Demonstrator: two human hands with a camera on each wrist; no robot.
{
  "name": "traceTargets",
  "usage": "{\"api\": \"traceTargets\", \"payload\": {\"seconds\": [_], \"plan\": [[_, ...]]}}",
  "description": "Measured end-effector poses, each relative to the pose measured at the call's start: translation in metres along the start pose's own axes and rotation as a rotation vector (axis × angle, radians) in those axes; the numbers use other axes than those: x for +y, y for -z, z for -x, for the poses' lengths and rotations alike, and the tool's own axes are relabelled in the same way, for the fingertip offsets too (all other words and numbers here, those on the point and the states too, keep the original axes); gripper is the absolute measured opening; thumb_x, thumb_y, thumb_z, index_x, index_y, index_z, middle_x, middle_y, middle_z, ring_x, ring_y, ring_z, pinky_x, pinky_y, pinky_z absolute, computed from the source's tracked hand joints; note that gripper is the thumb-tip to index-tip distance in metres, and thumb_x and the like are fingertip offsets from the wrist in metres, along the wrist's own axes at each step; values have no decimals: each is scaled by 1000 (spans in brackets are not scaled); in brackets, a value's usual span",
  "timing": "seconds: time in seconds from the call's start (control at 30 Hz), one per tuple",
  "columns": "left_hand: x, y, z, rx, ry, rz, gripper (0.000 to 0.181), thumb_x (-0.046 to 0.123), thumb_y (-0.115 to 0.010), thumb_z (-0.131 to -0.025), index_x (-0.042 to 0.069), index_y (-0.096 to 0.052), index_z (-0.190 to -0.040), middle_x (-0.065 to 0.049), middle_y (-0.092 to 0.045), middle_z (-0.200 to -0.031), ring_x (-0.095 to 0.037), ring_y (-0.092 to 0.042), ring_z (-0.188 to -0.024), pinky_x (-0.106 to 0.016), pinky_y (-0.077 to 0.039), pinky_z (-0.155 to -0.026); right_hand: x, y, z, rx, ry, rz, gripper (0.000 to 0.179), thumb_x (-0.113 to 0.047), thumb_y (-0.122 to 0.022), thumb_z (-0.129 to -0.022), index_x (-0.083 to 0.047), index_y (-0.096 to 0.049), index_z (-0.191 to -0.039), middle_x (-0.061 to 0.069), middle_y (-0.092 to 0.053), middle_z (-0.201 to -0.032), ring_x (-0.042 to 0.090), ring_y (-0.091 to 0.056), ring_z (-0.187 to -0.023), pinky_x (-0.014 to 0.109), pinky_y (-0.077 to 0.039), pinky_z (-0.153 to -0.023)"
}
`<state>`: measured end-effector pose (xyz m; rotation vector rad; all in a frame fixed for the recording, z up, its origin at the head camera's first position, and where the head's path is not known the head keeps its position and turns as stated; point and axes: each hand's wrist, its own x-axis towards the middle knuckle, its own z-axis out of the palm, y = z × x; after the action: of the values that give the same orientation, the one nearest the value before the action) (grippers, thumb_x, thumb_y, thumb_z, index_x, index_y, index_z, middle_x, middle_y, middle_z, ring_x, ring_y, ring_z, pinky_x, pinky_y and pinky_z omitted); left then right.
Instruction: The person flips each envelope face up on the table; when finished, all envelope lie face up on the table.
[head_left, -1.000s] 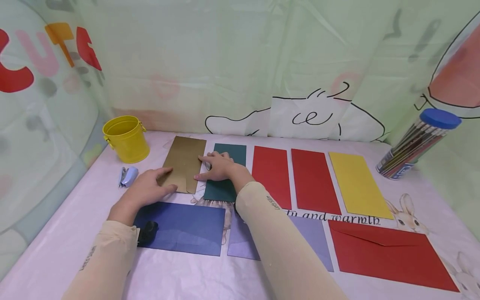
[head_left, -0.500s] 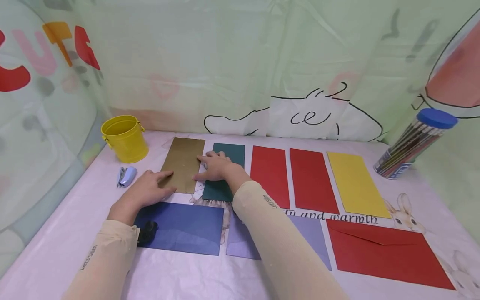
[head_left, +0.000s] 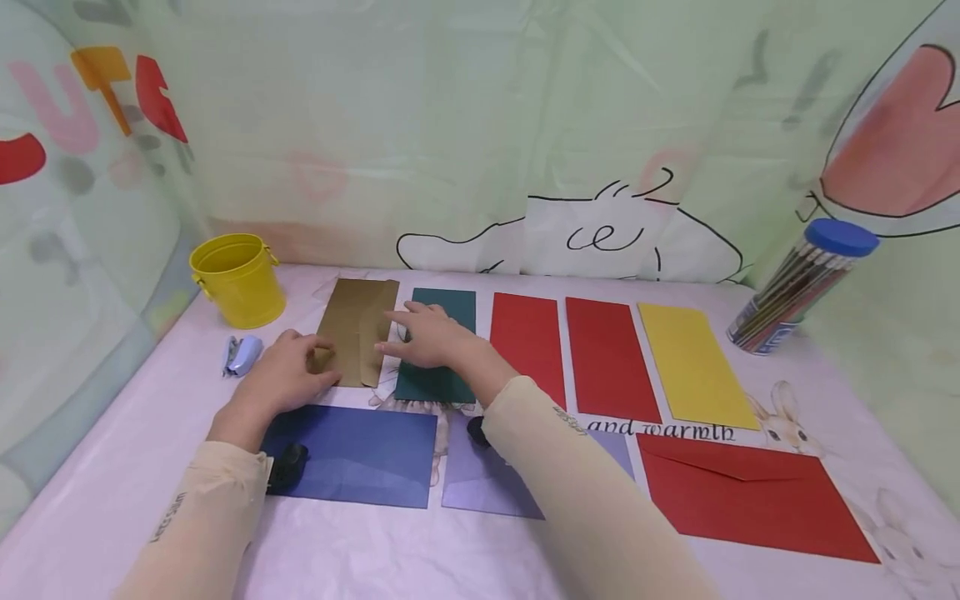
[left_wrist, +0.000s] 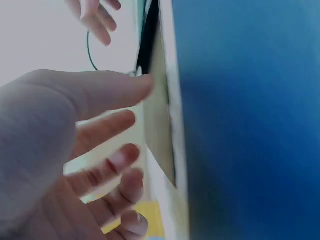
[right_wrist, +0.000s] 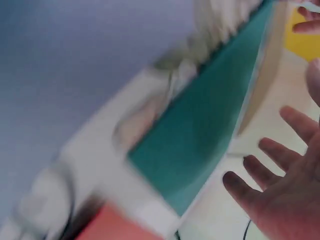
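Observation:
A gold envelope [head_left: 347,329] lies flat at the back left of the table. Beside its lower left edge is my left hand [head_left: 281,375], thumb and fingers bent loosely; in the left wrist view those fingers [left_wrist: 102,177] are apart with nothing between them. My right hand [head_left: 429,335] hovers over the dark green envelope [head_left: 438,382], thumb and index fingertip by the gold one's right edge. The right wrist view shows its fingers [right_wrist: 280,155] spread above the green envelope [right_wrist: 200,120]. In front of my left hand lies a blue envelope [head_left: 367,458].
Rightward stand two red envelopes [head_left: 525,342] and a yellow one [head_left: 697,362]. A lavender envelope [head_left: 480,483], partly under my right sleeve, and a large red envelope [head_left: 765,500] lie in front. A yellow bucket [head_left: 243,292], a small stapler [head_left: 243,356] and a pencil jar [head_left: 798,287] stand around.
Both hands have come up slightly from the gold envelope's edges, which they were touching. The whole scene has shifted left in the head view. The envelopes keep their layout.

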<state>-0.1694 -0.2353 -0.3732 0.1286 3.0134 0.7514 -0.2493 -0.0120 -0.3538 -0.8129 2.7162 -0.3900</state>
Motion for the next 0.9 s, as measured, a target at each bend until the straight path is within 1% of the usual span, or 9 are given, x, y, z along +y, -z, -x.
{"api": "traceTargets", "payload": {"seconds": [0.13, 0.23, 0.33, 0.43, 0.57, 0.63, 0.7, 0.8, 0.9], "plan": [[15, 3, -1, 64, -86, 38, 44, 23, -70, -92, 1, -63, -129, -23, -57, -116, -37, -57, -99, -52, -49, -87, 19, 10, 23, 16, -10, -55, 73, -49, -64, -95, -24, -37, -158, 13, -26, -163, 39, -21, -148, 58, -33, -111], [29, 2, -1, 84, -175, 83, 42, 20, -70, -93, 2, -63, -129, -21, -57, -119, -34, -58, -96, -50, -50, -84, 33, 12, 37, 5, -45, -61, 77, -48, -70, -92, -26, -37, -158, 12, -25, -163, 39, -20, -148, 57, -39, -107], [42, -1, 0, 56, -247, 122, 44, 20, -72, -92, 3, -63, -131, -20, -56, -120, -34, -58, -99, -49, -51, -84, 42, 12, 49, -27, -85, -65, 81, -48, -74, -88, -28, -36, -158, 12, -22, -164, 40, -18, -148, 57, -43, -103], [54, -5, -1, 4, -287, 137, 48, 23, -74, -92, 4, -62, -134, -19, -55, -122, -35, -57, -104, -48, -51, -85, 49, 14, 58, -36, -114, -85, 84, -47, -77, -86, -29, -36, -158, 11, -22, -164, 39, -18, -148, 58, -42, -103], [68, -13, -7, -77, -297, 137, 53, 29, -75, -91, 6, -61, -137, -19, -53, -129, -35, -55, -109, -50, -51, -86, 55, 16, 68, -35, -123, -128, 85, -42, -80, -84, -27, -39, -157, 11, -29, -162, 38, -23, -146, 60, -41, -104], [75, -19, -11, -116, -290, 141, 56, 31, -75, -90, 7, -59, -138, -20, -52, -134, -37, -54, -114, -52, -50, -90, 58, 17, 72, -49, -125, -152, 84, -40, -80, -84, -26, -40, -156, 10, -34, -159, 36, -27, -145, 59, -40, -104], [80, -25, -16, -143, -271, 151, 60, 33, -76, -89, 7, -58, -140, -20, -50, -139, -39, -51, -123, -56, -47, -96, 60, 15, 76, -60, -127, -173, 83, -39, -81, -84, -26, -41, -156, 10, -37, -157, 35, -30, -144, 58, -41, -104], [85, -37, -21, -158, -237, 151, 63, 34, -79, -87, 8, -58, -141, -20, -47, -144, -42, -43, -132, -61, -41, -102, 62, 11, 80, -66, -134, -187, 84, -38, -82, -84, -26, -41, -156, 9, -41, -154, 33, -34, -140, 55, -46, -101], [87, -47, -22, -155, -215, 129, 66, 35, -83, -83, 11, -59, -140, -19, -45, -147, -42, -38, -133, -63, -40, -101, 64, 8, 81, -60, -133, -177, 82, -38, -81, -84, -26, -42, -155, 9, -42, -153, 33, -34, -138, 54, -47, -99]]}}
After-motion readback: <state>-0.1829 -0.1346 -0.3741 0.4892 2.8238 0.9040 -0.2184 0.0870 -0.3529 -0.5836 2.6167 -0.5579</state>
